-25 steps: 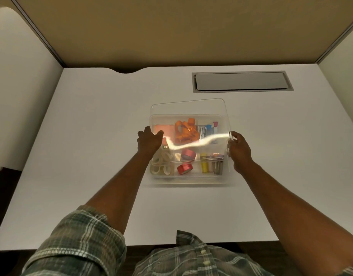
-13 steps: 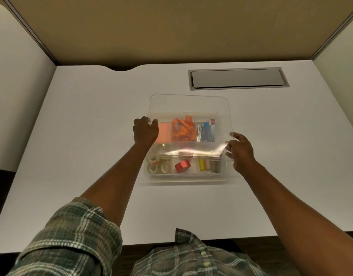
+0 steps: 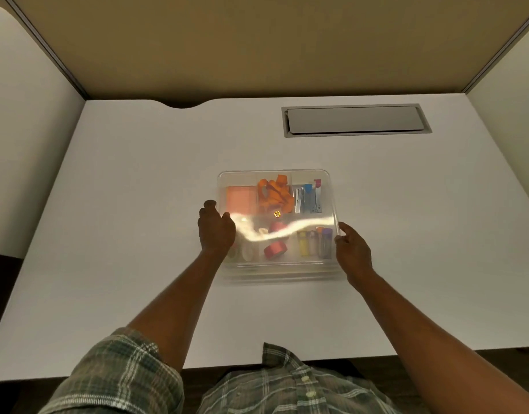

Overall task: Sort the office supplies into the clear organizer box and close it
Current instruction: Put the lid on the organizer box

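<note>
Left hand (image 3: 216,231) lies flat on the lid (image 3: 275,186), fingers spread; right hand (image 3: 353,252) pinches its right edge; box (image 3: 281,271) sits mid-tabletop (image 3: 137,204), supplies inside; press both near corners down evenly, I'd say, until the rim seats.

lid (image 3: 275,186) over organizer box (image 3: 282,271) | left hand (image 3: 216,231) on top | right hand (image 3: 353,249) at right edge
</note>
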`<state>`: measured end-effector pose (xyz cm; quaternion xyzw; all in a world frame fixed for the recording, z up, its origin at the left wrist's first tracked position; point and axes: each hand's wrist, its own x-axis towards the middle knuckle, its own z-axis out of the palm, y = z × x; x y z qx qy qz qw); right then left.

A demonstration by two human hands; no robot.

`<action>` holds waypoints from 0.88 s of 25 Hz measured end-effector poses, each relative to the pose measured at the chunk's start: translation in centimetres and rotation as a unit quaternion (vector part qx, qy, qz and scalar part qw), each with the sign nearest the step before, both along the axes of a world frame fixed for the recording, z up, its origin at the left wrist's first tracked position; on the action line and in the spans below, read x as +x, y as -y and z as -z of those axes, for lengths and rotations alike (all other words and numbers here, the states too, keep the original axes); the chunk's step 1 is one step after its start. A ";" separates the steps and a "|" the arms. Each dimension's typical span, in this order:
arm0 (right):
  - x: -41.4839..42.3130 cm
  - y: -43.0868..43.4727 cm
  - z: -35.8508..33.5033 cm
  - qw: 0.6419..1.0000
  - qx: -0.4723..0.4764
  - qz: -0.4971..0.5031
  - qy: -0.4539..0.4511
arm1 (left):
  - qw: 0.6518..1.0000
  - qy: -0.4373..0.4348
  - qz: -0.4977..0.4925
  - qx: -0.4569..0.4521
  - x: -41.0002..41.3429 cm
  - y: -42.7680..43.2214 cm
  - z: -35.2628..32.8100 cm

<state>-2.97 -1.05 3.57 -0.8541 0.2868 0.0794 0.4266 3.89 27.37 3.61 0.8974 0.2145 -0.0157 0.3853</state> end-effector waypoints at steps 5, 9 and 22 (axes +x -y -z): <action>0.5 0.5 -0.1 0.998 0.053 0.038 -0.015 | 0.999 -0.032 -0.036 -0.009 1.3 -0.5 0.1; 1.1 0.6 -0.3 0.993 0.084 0.068 -0.036 | 0.993 -0.036 -0.094 -0.055 1.6 -0.8 0.7; 0.3 0.0 0.6 0.980 -0.169 -0.105 0.025 | 0.968 0.012 0.079 0.236 -2.6 1.4 2.2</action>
